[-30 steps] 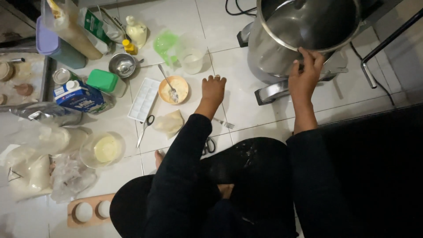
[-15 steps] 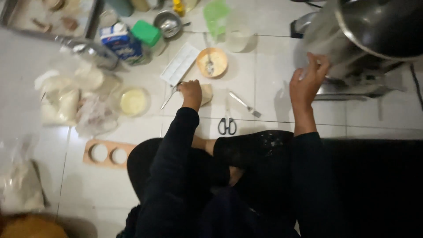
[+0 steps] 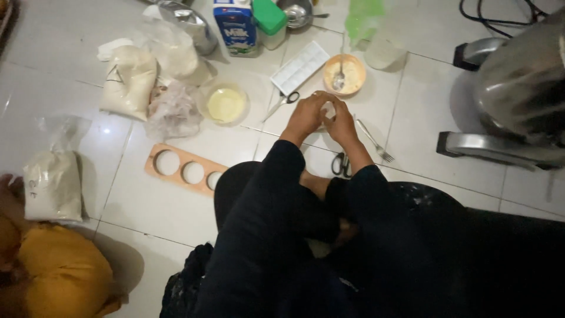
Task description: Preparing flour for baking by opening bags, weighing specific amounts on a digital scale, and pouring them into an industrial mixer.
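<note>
I see white tiled floor [image 3: 147, 206] carrying everything; the person sits on it in dark sleeves. Far right, big steel stand mixer [image 3: 518, 100], well apart from the hands. Bottom left, someone else in yellow [image 3: 53, 277], next to a bag of white powder [image 3: 53, 182]. Upper left, a second powder bag [image 3: 126, 79] and crumpled clear plastic bags [image 3: 173, 112]. Wooden mould board with three round holes [image 3: 185, 171] lies left of the knee. Blue milk carton [image 3: 235, 26] at the top, green-lidded container [image 3: 271, 17] just beside it. White ice-cube tray [image 3: 300, 68] above the hands, orange bowl with a spoon in it [image 3: 344, 73] to its right, clear bowl of yellow liquid [image 3: 226, 105] to its left.

Left hand [image 3: 306, 115] and right hand [image 3: 341, 121] touch each other, fingers curled around a small pale lump [image 3: 328, 111] held between them, just below the orange bowl. Lump mostly hidden; can't tell what it is. Fork [image 3: 376, 141] lies just right of the hands, black-handled scissors [image 3: 340, 165] below the right wrist.
</note>
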